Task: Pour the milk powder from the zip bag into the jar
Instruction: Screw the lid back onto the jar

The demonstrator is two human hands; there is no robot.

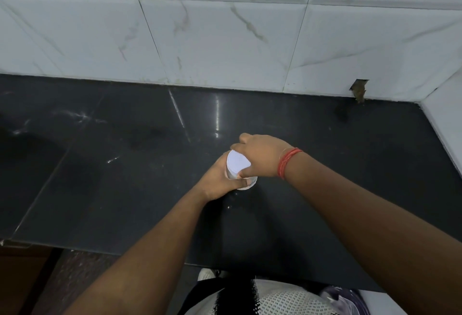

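Note:
A small clear jar [247, 184] stands on the black countertop [125, 164] in the middle of the view. Its white lid [237, 164] sits on top, tilted toward me. My left hand [220, 179] wraps around the jar's body from the left. My right hand [262, 156], with a red thread at the wrist, grips the lid from the right and from above. Most of the jar is hidden by my fingers. No zip bag shows on the counter.
A white marble-tiled wall [225, 39] runs along the back and turns forward at the right. The counter's front edge [100, 251] lies close to my body. A purple-tinted plastic item [342, 297] shows at the bottom right, below the counter.

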